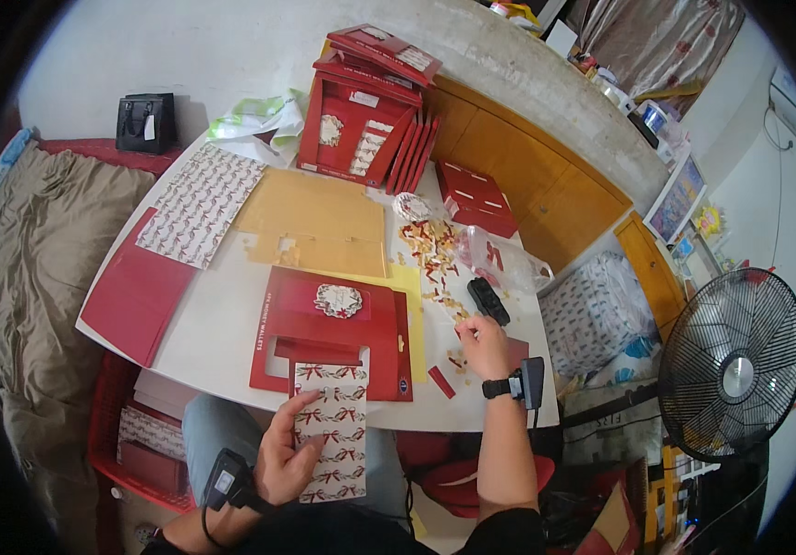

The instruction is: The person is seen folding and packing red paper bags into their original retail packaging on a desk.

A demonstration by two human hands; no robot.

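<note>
My left hand (289, 453) grips a narrow white paper envelope (331, 430) printed with red bows and green sprigs, thumb on its face. Its upper end overlaps the lower edge of a red cardboard package (310, 319) with a cut-out window and a white ornate label. Over the table's right side, my right hand (484, 350) has its fingers pinched together; whatever is between them is too small to make out. Just beyond those fingers lie scattered small red and gold pieces (430, 254). A black object (487, 301) rests close by, and a small red strip (440, 381) lies left of the wrist.
Red packages (351, 129) stand stacked at the back. On the left are patterned sheets (202, 203) and red sheets (139, 291); a tan cardboard sheet (314, 217) lies mid-table. A clear plastic bag (499, 259) sits by the pieces. A black fan (735, 365) stands right.
</note>
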